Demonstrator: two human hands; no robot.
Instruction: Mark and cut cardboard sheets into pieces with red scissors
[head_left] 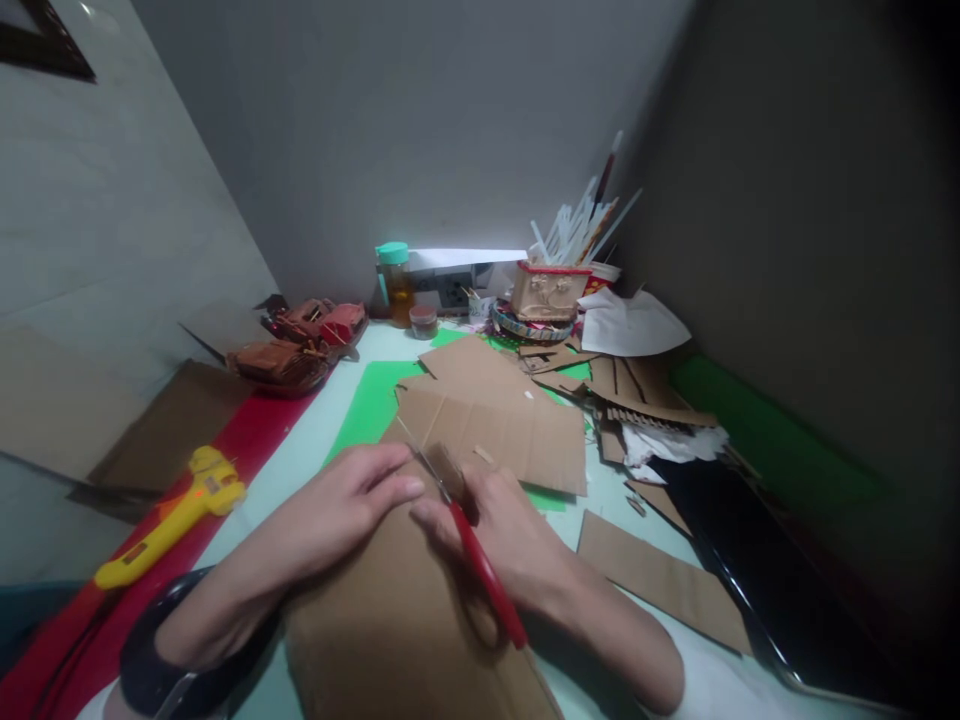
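Note:
A large brown cardboard piece (375,620) reaches from the bottom edge up to my hands. My left hand (360,500) grips its upper edge, thumb and forefinger close together. My right hand (499,515) is closed around red-handled scissors (480,565). Their blades point up and left, close to my left fingertips, and the handle loops hang down over the cardboard. A small cardboard strip (445,467) stands up beside the blades, against my right fingers. How my right fingers sit on the scissors is partly hidden.
More cardboard sheets (510,430) lie beyond my hands on green paper (367,400). At left is a yellow glue gun (176,520) on red material. A black glossy device (765,570) and cut cardboard (660,580) lie right. Behind stand a bottle (395,285) and a stick holder (551,290).

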